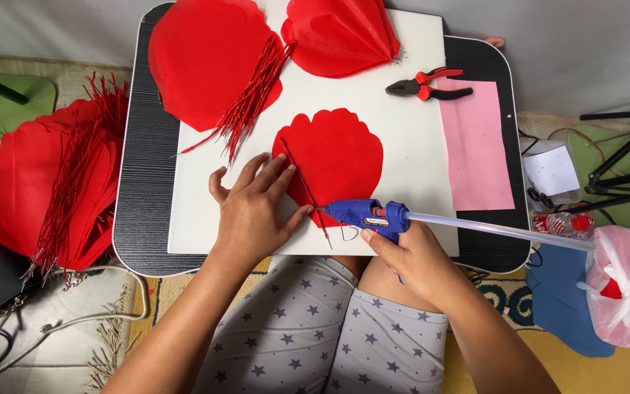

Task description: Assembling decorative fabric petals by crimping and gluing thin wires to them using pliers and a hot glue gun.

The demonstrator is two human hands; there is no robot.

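Red scalloped petal [337, 157] lies flat at the centre of the frame on a white board [410, 138], a thin red-wrapped wire [306, 191] running slantwise down its left half and out past its lower edge. At centre left, the left hand [253, 208] rests palm down with fingers spread, pressing the petal's edge and the wire to the board and gripping nothing. Just right of it, the right hand [417, 259] is wrapped around the handle of a blue glue gun [366, 214], whose nozzle meets the wire near the petal's base while a clear glue stick [497, 230] trails toward the right edge. The job looks best served by a thin bead along the wire, fingers clear of the hot tip, and firm pressure until it sets. The petal looks like thin, matte paper or fabric, smooth and uncreased. Upper left, finished petals [209, 58] and loose wires [249, 102] wait; upper right, pliers [426, 86] sit beside a pink sheet [479, 149].
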